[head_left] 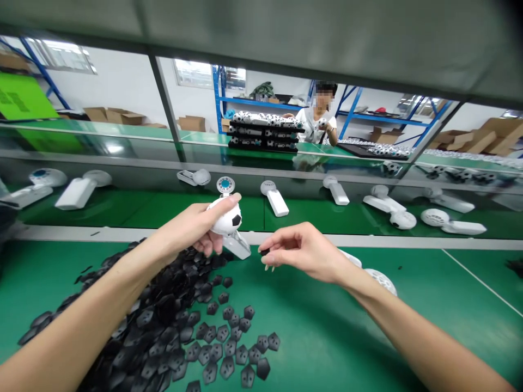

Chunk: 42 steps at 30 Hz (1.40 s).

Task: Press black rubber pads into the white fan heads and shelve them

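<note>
My left hand (pixel 200 226) is wrapped round a white handheld fan (pixel 237 246) with a ball-shaped head. One black pentagon shows on the head, and the handle points down to the right. To its right, my right hand (pixel 300 253) pinches a small black pentagon piece (pixel 265 252) between thumb and fingers, apart from the fan. Below my left arm spreads a heap of black pentagon pieces (pixel 180 288), with several loose ones toward the middle. Partly hidden behind my right wrist lies another white fan (pixel 381 280).
Beyond a pale ledge (pixel 163 233), several white fans lie on a green belt (pixel 302 215). Across the line, a person (pixel 316 122) holds a black-and-white ball-shaped item beside stacked black trays (pixel 263 136). An overhead panel (pixel 261 32) spans the top.
</note>
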{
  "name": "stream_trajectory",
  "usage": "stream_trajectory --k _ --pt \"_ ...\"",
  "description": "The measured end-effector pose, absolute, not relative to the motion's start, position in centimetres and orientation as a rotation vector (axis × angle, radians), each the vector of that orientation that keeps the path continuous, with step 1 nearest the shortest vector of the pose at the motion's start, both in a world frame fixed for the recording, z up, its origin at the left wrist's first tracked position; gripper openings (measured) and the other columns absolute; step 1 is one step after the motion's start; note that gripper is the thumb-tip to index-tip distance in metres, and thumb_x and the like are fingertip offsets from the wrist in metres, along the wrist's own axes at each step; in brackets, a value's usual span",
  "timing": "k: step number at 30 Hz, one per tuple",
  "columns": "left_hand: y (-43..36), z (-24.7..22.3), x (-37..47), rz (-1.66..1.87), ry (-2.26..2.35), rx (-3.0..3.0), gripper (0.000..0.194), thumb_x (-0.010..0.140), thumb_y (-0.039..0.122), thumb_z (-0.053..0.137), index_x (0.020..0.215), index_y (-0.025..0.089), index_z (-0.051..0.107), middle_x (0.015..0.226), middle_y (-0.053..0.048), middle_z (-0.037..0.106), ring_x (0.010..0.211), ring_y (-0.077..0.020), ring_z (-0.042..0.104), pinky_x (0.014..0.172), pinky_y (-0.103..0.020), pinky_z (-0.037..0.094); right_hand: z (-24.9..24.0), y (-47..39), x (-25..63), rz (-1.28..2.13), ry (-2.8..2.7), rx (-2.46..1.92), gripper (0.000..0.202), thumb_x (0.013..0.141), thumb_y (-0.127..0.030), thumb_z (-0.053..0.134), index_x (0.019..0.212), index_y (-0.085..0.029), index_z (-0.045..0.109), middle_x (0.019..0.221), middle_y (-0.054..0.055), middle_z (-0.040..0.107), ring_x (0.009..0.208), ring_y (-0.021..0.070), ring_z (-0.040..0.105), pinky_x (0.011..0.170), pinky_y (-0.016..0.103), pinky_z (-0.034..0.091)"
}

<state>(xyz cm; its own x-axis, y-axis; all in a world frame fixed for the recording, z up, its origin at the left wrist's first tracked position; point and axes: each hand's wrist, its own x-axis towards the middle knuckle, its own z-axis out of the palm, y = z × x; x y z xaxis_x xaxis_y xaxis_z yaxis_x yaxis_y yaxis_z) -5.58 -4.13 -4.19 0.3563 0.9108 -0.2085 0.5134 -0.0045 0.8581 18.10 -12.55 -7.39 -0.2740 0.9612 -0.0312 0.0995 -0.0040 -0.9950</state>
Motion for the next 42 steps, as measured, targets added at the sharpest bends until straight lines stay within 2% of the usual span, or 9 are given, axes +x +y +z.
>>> stream_trajectory --k 3,7,10,13,16,23,29,33,42 --pt "-4.5 -3.9 -5.9 0.515 1.219 1.523 0.076 0.068 0.092 0.072 0.089 0.019 0.076 0.073 -0.011 0.074 0.060 -0.0221 0.067 0.051 -0.026 0.053 -7.0 -12.6 18.4 1.332 -1.460 -1.093 0.029 0.074 -0.043 0.095 0.083 -0.018 0.084 0.073 0.003 0.079 0.068 0.0162 0.075 0.071 0.029 0.063" --pt "-5.1 -3.7 -5.6 0.680 1.010 1.307 0.070 0.062 0.070 0.094 0.110 0.024 0.072 0.096 -0.006 0.076 0.084 -0.0250 0.073 0.062 -0.030 0.066 -6.1 -12.7 19.0 1.138 -1.467 -1.026 0.021 0.079 -0.039 0.092 0.081 -0.019 0.085 0.088 0.006 0.083 0.074 0.0164 0.077 0.066 0.025 0.063" --pt "-6.0 -3.8 -4.5 0.783 0.830 1.137 0.066 0.064 0.051 0.101 0.116 0.025 0.068 0.099 -0.004 0.075 0.089 -0.0246 0.075 0.074 -0.033 0.069 -5.3 -13.1 19.1 1.017 -1.451 -0.988 0.012 0.086 -0.032 0.087 0.084 -0.020 0.086 0.077 0.004 0.080 0.069 0.0148 0.076 0.066 0.024 0.063" --pt "-7.1 -4.3 -3.3 0.841 0.701 1.082 0.068 0.068 0.041 0.101 0.125 0.027 0.065 0.109 -0.004 0.074 0.091 -0.0219 0.075 0.072 -0.026 0.065 -4.6 -13.8 18.6 0.915 -1.422 -0.956 0.007 0.088 -0.024 0.083 0.093 -0.021 0.087 0.082 0.002 0.081 0.065 0.0119 0.074 0.066 0.022 0.064" --pt "-8.0 -5.0 -2.3 0.898 0.631 1.120 0.063 0.076 0.043 0.097 0.127 0.027 0.063 0.104 -0.002 0.071 0.083 -0.0165 0.069 0.063 -0.021 0.058 -4.4 -14.3 17.8 0.923 -1.368 -0.923 0.012 0.087 -0.021 0.084 0.098 -0.022 0.087 0.084 0.001 0.081 0.066 0.0117 0.075 0.066 0.021 0.064" --pt "-9.4 -5.7 -1.5 0.865 0.664 1.282 0.044 0.096 0.063 0.073 0.124 0.030 0.067 0.100 0.000 0.066 0.081 -0.0141 0.057 0.068 -0.021 0.051 -4.9 -14.5 17.0 0.990 -1.299 -0.935 0.022 0.078 -0.035 0.093 0.076 -0.018 0.080 0.070 0.001 0.078 0.064 0.0148 0.074 0.066 0.024 0.062" --pt "-9.8 -6.2 -1.7 0.877 0.777 1.380 0.052 0.095 0.069 0.070 0.133 0.035 0.064 0.109 -0.002 0.064 0.087 -0.0172 0.055 0.074 -0.025 0.049 -5.2 -14.9 16.9 0.794 -1.477 -1.109 0.012 0.089 -0.029 0.084 0.082 -0.021 0.079 0.081 0.002 0.081 0.074 0.0186 0.075 0.071 0.029 0.059" --pt "-9.7 -6.8 -1.6 0.900 0.841 1.531 0.062 0.091 0.067 0.075 0.141 0.036 0.056 0.096 -0.001 0.062 0.076 -0.0174 0.052 0.065 -0.026 0.045 -5.3 -15.3 16.6 0.717 -1.515 -1.131 0.010 0.091 -0.026 0.078 0.082 -0.021 0.077 0.081 0.001 0.080 0.073 0.0190 0.075 0.070 0.030 0.058" --pt "-9.8 -6.6 -1.1 0.989 0.850 1.598 0.066 0.070 0.048 0.095 0.120 0.026 0.057 0.087 0.001 0.061 0.071 -0.0170 0.056 0.059 -0.023 0.048 -5.6 -15.9 16.2 0.771 -1.542 -1.149 0.010 0.096 -0.026 0.072 0.091 -0.022 0.081 0.090 -0.001 0.082 0.080 0.0181 0.075 0.072 0.029 0.056"
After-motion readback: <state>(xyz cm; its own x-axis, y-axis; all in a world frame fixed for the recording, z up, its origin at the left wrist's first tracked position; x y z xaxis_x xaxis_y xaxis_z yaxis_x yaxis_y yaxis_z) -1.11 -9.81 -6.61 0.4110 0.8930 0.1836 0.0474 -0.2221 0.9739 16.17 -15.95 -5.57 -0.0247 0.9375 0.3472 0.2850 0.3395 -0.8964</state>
